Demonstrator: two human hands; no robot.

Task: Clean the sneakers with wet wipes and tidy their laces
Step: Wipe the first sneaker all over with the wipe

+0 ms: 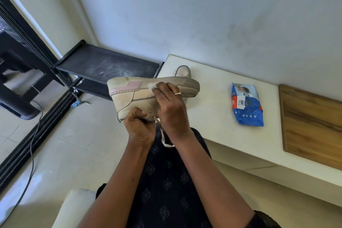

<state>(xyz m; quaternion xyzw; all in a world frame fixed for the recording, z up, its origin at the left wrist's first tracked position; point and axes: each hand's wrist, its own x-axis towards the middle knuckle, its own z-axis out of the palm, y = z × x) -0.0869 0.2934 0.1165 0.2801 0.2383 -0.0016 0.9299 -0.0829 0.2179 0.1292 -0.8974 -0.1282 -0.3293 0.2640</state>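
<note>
A beige sneaker (pixel 129 90) with a pink side patch is held in the air, on its side, sole facing away. My left hand (pixel 138 126) grips its opening edge from below. My right hand (pixel 169 105) lies over the sneaker's side and presses a white wet wipe (pixel 153 86) against it with the fingertips. A white lace (pixel 163 139) dangles between my wrists. The second sneaker (pixel 182 71) stands on the white counter (pixel 212 98) behind the held one, mostly hidden.
A blue pack of wet wipes (pixel 247 104) lies on the counter to the right. A wooden board (pixel 312 124) covers the counter's far right. A black shoe rack (pixel 103 65) stands left of the counter, with a dark chair (pixel 13 72) and a cable (pixel 33 144) on the floor.
</note>
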